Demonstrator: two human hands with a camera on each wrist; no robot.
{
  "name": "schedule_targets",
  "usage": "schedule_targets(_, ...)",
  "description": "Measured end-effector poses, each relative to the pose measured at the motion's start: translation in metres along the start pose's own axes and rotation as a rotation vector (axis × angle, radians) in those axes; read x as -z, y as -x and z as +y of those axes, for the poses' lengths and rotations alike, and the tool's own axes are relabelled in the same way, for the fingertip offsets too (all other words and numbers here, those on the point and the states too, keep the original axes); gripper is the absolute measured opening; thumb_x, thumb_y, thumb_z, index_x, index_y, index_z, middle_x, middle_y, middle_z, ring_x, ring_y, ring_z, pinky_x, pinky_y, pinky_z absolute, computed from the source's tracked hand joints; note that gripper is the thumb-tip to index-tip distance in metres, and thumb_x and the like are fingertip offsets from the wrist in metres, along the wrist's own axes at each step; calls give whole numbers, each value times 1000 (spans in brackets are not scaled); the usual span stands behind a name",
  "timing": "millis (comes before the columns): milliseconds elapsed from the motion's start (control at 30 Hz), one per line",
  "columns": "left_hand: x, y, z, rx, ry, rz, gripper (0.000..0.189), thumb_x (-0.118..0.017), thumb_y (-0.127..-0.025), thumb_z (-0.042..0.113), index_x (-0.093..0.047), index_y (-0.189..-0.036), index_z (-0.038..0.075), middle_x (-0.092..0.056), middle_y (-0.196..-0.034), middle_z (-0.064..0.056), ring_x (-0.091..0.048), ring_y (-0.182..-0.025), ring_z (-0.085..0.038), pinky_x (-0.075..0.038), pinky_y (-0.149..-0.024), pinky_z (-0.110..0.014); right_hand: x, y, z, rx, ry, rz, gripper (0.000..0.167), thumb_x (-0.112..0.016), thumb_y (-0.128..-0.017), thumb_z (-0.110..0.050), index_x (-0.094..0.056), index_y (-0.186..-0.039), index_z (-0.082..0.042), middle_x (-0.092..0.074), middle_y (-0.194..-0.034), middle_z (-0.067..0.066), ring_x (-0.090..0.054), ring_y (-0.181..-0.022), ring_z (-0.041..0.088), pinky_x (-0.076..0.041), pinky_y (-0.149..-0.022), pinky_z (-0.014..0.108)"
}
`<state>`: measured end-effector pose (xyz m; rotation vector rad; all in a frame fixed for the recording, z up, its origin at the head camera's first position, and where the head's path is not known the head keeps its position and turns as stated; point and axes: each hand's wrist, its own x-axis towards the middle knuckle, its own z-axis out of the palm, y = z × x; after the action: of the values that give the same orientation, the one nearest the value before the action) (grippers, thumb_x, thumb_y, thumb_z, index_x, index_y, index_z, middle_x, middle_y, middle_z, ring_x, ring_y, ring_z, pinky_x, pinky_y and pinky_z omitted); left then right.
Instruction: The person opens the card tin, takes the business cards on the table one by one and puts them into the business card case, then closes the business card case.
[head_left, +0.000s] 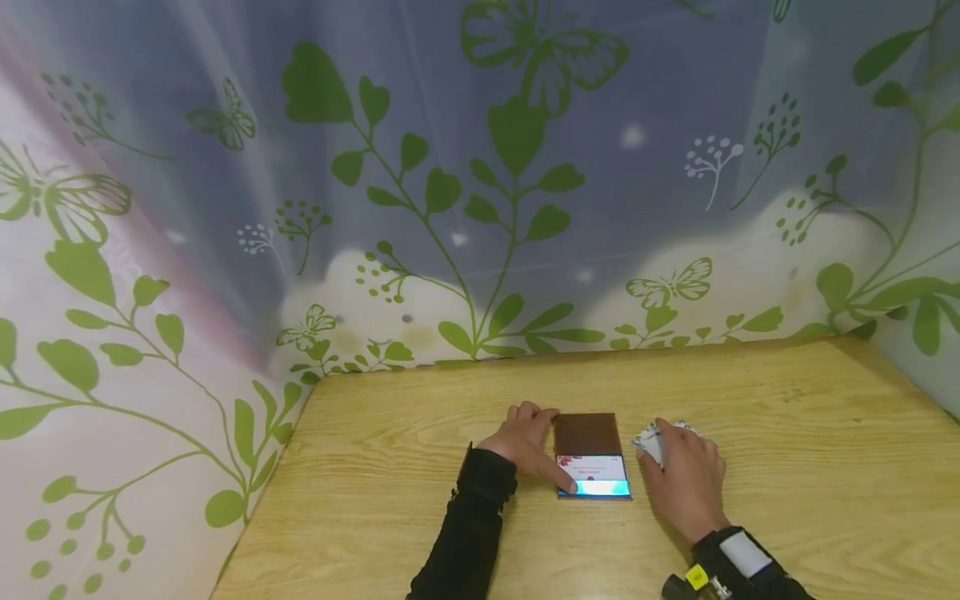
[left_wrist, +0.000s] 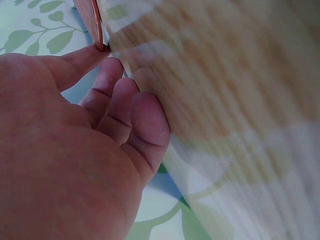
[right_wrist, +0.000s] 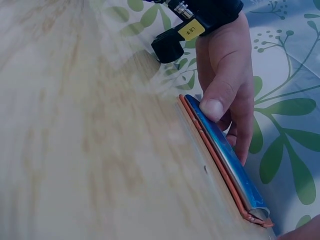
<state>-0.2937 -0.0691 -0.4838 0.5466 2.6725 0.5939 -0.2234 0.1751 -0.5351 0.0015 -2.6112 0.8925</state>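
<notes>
An open brown folding case lies flat on the table, its upper flap plain brown. On its lower half sits a white printed panel with a bright blue shiny band. My left hand spans the case's left side, thumb on the blue band and a forefinger at the upper corner. In the right wrist view, that thumb presses the blue piece above a thin orange-brown edge. My right hand grips a crumpled white patterned piece just right of the case.
The wood-grain table meets a curtain with green leaves and butterflies at the back and sides. Black bands sit on both wrists; the right one carries a small yellow label.
</notes>
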Motion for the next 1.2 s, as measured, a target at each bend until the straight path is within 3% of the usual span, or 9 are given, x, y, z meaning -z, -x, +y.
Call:
schedule_targets(200, 0, 1, 0, 1, 19, -1, 120, -95, -64, 54, -36, -162, 20, -41, -139, -4, -34, -123, -20, -47, -95, -35, -2, 1, -1, 88, -14, 80, 29, -69, -99, -9, -72, -121, 9, -66, -124, 28, -54, -116, 50, -33, -93, 64)
schedule_targets(400, 0, 1, 0, -4, 32, -8, 119, -95, -65, 52, -35, -162, 20, -41, -138, -4, -33, -121, -20, -46, -95, -34, -1, -2, -7, 130, -33, 216, 21, -62, -102, 0, -70, -119, 7, -70, -118, 26, -60, -109, 48, -39, -89, 60)
schedule_targets(533, 0, 1, 0, -4, 37, -6, 118, -95, -65, 51, -35, -162, 19, -41, -138, -4, -33, -122, -20, -46, -95, -34, 3, -3, -12, 139, -55, 257, 18, -57, -103, 3, -67, -117, 6, -71, -113, 27, -62, -105, 47, -41, -87, 58)
schedule_targets(800, 0, 2, 1, 1, 24, 1, 120, -96, -63, 54, -36, -162, 20, -42, -136, -3, -34, -119, -19, -46, -93, -33, 7, -5, -16, 126, -34, 267, 35, -54, -103, 8, -52, -138, 9, -67, -110, 27, -60, -102, 47, -39, -87, 60)
schedule_targets(1067, 0, 2, 1, 5, 16, 0, 120, -95, -64, 55, -36, -162, 21, -41, -139, -4, -34, -124, -21, -47, -96, -35, 8, -6, -14, 170, -5, 326, 51, -59, -91, 21, -52, -139, 6, -66, -111, 24, -56, -102, 46, -32, -83, 56)
schedule_targets(1200, 0, 2, 1, 3, 24, -2, 120, -95, -64, 54, -35, -162, 21, -41, -140, -4, -34, -124, -21, -47, -96, -35, 6, -6, -12, 151, 2, 341, 51, -61, -89, 20, -56, -136, 3, -66, -108, 20, -53, -104, 44, -29, -83, 57)
